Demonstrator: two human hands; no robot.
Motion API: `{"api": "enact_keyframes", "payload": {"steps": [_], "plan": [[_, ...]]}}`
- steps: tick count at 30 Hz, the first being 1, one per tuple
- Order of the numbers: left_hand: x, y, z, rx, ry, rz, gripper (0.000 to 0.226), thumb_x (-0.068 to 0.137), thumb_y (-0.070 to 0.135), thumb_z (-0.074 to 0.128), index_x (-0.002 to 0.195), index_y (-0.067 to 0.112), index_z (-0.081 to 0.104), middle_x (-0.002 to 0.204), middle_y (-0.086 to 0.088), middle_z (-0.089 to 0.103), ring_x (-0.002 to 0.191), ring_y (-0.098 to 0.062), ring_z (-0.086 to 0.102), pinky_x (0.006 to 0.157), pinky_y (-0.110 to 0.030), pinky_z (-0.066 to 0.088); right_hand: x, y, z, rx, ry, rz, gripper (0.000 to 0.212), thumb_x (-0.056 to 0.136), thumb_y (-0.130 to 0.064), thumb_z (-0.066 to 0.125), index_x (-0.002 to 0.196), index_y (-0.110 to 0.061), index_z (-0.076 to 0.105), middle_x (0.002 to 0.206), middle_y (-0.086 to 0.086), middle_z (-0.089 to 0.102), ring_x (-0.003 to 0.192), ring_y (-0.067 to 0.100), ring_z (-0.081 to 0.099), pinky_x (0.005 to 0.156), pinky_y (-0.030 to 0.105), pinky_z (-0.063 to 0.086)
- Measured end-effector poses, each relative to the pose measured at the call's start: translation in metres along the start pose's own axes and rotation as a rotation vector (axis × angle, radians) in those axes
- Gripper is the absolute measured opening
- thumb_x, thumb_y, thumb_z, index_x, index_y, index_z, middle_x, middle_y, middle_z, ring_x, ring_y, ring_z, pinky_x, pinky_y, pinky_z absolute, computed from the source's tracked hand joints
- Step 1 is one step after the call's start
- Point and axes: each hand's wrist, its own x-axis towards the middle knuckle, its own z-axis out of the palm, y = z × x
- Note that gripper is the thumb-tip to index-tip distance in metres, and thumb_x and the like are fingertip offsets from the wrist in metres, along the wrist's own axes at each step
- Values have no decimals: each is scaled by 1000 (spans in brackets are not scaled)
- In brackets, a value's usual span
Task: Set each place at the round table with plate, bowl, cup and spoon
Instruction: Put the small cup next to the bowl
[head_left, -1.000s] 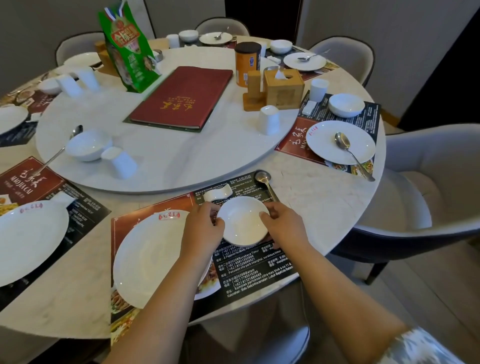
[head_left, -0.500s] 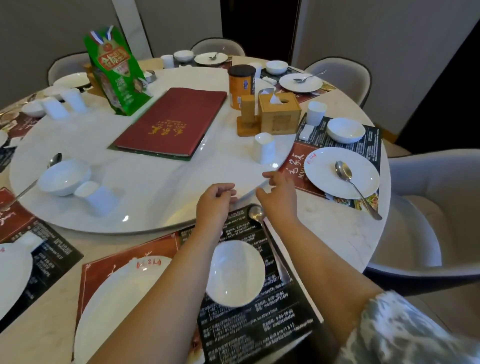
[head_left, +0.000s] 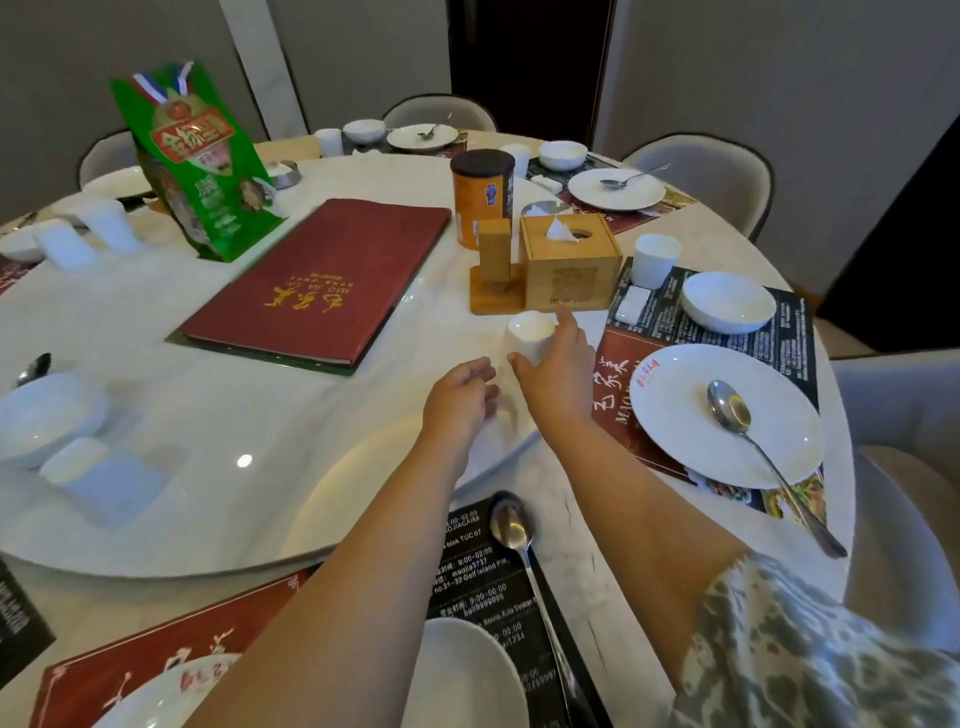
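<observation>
Grip: right hand (head_left: 558, 371) spread, thumb & fingers round cup (head_left: 530, 338), not closed yet
Left hand (head_left: 460, 389): loose, empty
Nearer: right; cup upright

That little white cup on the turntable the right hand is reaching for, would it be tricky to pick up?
Probably a bit. The white cup looks glazed, so likely slippery, and shows no handle. It seems stiff and breakable. The right hand is spread beside it, not yet clearly gripping; a sideways nudge might tip it.
</observation>
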Motion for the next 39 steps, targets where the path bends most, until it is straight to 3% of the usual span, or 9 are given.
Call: {"api": "enact_keyframes", "payload": {"steps": [6, 10, 13, 16, 23, 29, 31, 35, 39], "plan": [[-4, 0, -8, -21, -1, -3, 34, 97, 6, 43, 128, 14, 57, 118, -6, 65, 100, -22, 68, 90, -33, 56, -3, -7, -4, 83, 4, 8, 77, 83, -24, 72, 147, -22, 31, 139, 9, 45, 125, 29, 45, 101, 38, 40], [-15, 5, -20, -110, 6, -17, 30, 100, 11, 42, 128, 7, 54, 115, -15, 64, 90, -25, 69, 83, -32, 58, -30, -23, -22, 297, -35, 9, 72, 78, -20, 71, 141, -30, 38, 124, 0, 39, 105, 11, 44, 84, 25, 39], [-35, 7, -29, -213, -49, -41, 37, 104, 27, 38, 117, -1, 59, 99, -16, 67, 81, -22, 68, 71, -26, 58, -61, -33, -32, 445, -52, 21, 62, 73, -18, 73, 128, -31, 46, 123, -5, 42, 112, 14, 49, 90, 33, 50], [-58, 10, -37, -315, -45, -55, 40, 103, 33, 40, 103, 0, 61, 87, -12, 67, 81, -20, 68, 75, -27, 57, -94, -39, -39, 478, -54, -2, 60, 69, -15, 75, 121, -29, 47, 124, -3, 48, 117, 18, 52, 94, 40, 52], [-114, 12, -72, -255, -62, 50, 26, 92, 27, 64, 105, 5, 67, 102, -10, 72, 94, -23, 72, 82, -35, 59, -143, -44, -62, 351, -160, 2, 63, 72, -19, 80, 123, -20, 43, 112, -2, 56, 97, 11, 56, 73, 17, 44], [-137, -12, -97, -74, -60, 141, 25, 86, 16, 71, 111, 13, 73, 114, -6, 71, 105, -22, 68, 86, -39, 58, -170, -31, -65, 174, -389, -70, 74, 71, -22, 80, 132, -30, 40, 106, 1, 62, 92, 15, 61, 75, 23, 49], [-139, -20, -101, -62, -73, 128, 24, 88, 12, 69, 112, 10, 72, 115, -7, 70, 107, -22, 67, 88, -38, 57, -176, -25, -58, 94, -375, -87, 73, 66, -28, 84, 125, -28, 41, 107, 0, 63, 97, 17, 60, 74, 23, 50], [-135, -28, -105, 33, -90, 115, 24, 92, 10, 61, 113, 12, 71, 118, -4, 69, 108, -18, 65, 80, -21, 56, -185, -15, -44, -16, -329, -77, 81, 50, -46, 88, 114, -28, 42, 96, -8, 58, 105, 22, 56, 83, 44, 52], [-128, -37, -108, 99, -93, 111, 25, 94, 7, 57, 114, 12, 72, 116, -7, 69, 106, -18, 64, 84, -24, 54, -188, -11, -36, -115, -280, -131, 80, 52, -49, 89, 114, -21, 47, 100, -7, 64, 109, 22, 51, 84, 39, 43]]}}
